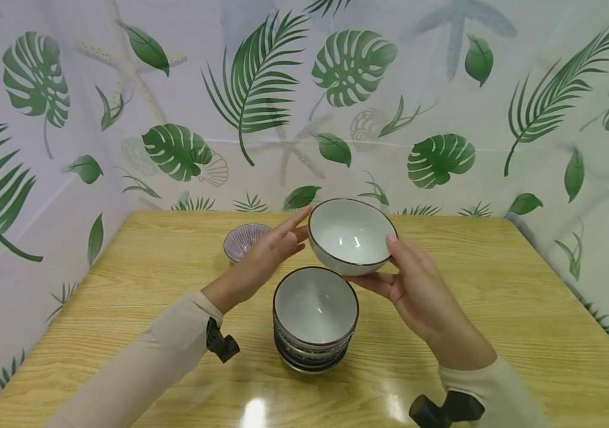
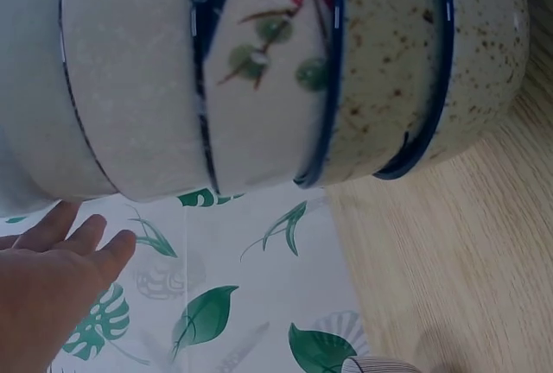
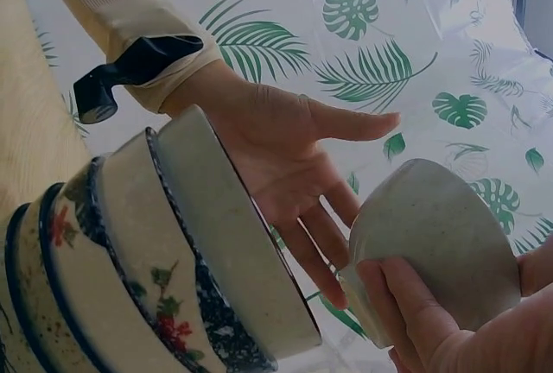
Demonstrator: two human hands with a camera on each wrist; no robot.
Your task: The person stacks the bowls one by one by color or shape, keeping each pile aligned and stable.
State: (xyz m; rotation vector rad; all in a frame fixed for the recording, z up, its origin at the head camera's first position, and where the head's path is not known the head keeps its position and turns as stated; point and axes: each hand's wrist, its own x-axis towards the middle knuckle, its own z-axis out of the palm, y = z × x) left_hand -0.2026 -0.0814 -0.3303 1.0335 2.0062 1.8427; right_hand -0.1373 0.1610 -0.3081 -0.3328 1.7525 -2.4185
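A white bowl with a thin brown rim (image 1: 351, 235) is held tilted above a stack of bowls (image 1: 316, 309). My right hand (image 1: 417, 285) grips its right side, thumb at the rim and fingers beneath; the right wrist view shows these fingers (image 3: 406, 300) against the bowl's outside. My left hand (image 1: 261, 258) reaches to the bowl's left side with fingers extended; whether they touch it I cannot tell. The left wrist view shows the stack's floral (image 2: 268, 71) and speckled (image 2: 389, 71) bowls close up, with blue rims.
Behind my left hand, a small purple-striped bowl (image 1: 241, 242) stands on the wooden table (image 1: 497, 285). A leaf-printed cloth (image 1: 379, 119) hangs beyond the table's far edge and along both sides. Each wrist wears a black strapped device (image 1: 221, 342).
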